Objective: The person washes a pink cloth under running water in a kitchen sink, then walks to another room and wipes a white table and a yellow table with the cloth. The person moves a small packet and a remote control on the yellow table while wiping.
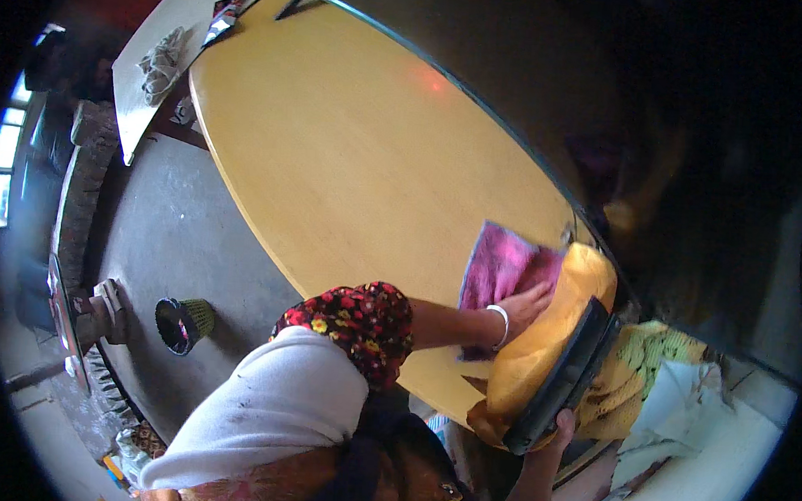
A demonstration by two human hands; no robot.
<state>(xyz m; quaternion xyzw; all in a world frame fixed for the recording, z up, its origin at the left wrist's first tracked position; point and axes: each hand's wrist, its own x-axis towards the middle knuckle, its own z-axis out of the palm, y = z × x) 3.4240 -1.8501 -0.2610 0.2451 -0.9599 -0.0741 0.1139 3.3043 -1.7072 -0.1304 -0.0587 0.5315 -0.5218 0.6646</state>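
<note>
A pink cloth (498, 261) with a pale edge lies spread on the yellow tabletop (352, 147), near its right end. My left hand (529, 310), with a white bangle at the wrist, presses on this cloth with its fingertips partly hidden behind an orange fabric bundle (537, 350). The bundle stands tilted along a long black rigid piece (560, 378). My right hand (560, 429) grips the lower end of the black piece and the bundle, its thumb showing and its other fingers hidden underneath.
A dark glassy panel (488, 110) runs along the far table edge. A yellow-green patterned cloth (655, 355) and a pale sheet (676, 403) lie at the right. At the upper left are a shiny packet (224, 20) and a crumpled cloth (162, 65). A basket (186, 323) stands on the floor.
</note>
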